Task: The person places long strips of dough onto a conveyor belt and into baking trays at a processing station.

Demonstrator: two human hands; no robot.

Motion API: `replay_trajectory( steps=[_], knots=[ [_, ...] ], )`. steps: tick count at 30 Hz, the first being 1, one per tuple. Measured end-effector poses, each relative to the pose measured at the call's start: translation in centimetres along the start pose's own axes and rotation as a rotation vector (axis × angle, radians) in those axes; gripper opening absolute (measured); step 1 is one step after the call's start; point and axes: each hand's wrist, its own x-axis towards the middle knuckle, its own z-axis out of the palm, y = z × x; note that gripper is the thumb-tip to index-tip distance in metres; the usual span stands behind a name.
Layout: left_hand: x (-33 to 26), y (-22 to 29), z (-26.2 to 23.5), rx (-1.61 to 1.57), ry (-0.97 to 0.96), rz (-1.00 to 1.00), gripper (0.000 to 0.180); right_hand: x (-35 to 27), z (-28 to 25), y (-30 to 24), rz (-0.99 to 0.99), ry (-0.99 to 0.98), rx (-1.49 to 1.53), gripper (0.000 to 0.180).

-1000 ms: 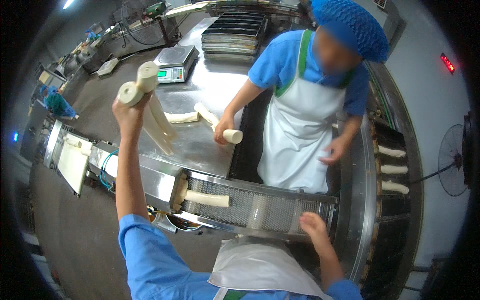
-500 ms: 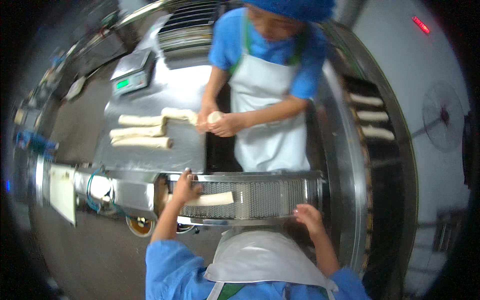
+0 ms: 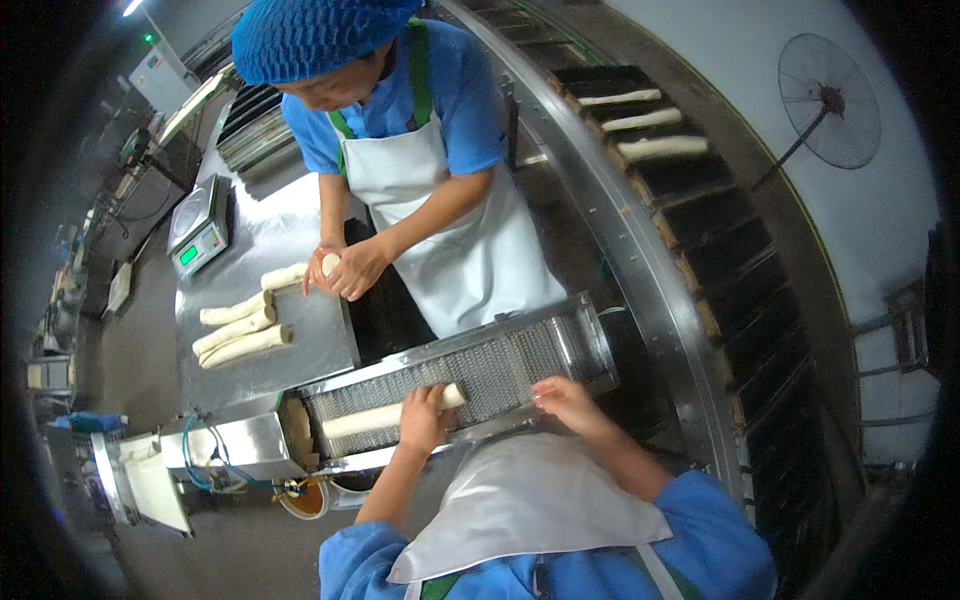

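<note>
A long pale dough roll (image 3: 360, 424) lies along the wire-mesh conveyor (image 3: 500, 368) in front of me. My left hand (image 3: 424, 420) is over the roll near its right end, fingers bent across it. Further right, at the conveyor's near edge, my right hand (image 3: 568, 403) holds nothing, its fingers loosely curved and apart. At the conveyor's left end is the metal outlet housing (image 3: 240, 436), where the roll's left end lies close by.
Across the conveyor a co-worker in a white apron (image 3: 450, 230) handles dough at a steel table (image 3: 310, 355) with several dough rolls (image 3: 240, 330) and a scale (image 3: 200, 225). To the right, a curved metal rail (image 3: 610, 200) borders dark trays (image 3: 720, 240), with three dough rolls (image 3: 660, 148) on them.
My view has turned and shifted. My left hand has moved from the roll's left part towards its right end. More of the dough roll shows on the mesh. My right hand stays near the conveyor's near edge.
</note>
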Motion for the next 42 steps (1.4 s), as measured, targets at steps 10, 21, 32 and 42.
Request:
replay_trajectory(
  steps=[10, 21, 32, 42],
  knots=[
    [1.5, 6.7, 3.3, 0.009, -0.065, 0.152, 0.051, -3.4, -6.4, -0.1, 0.036, 0.210, 0.061, 0.021],
    [-2.9, 4.0, 2.2, -0.012, -0.010, -0.037, 0.054, -5.1, -9.8, 0.0, 0.108, 0.344, 0.066, 0.019],
    [-1.7, 4.3, 1.3, 0.023, -0.198, -0.187, 0.050, -4.7, -8.9, -0.2, 0.115, 0.255, 0.024, 0.022],
    [6.3, 14.4, -5.7, -0.938, -0.560, -0.538, 0.049, -2.7, -4.6, -2.7, 0.227, -0.162, 0.191, 0.035]
  ],
)
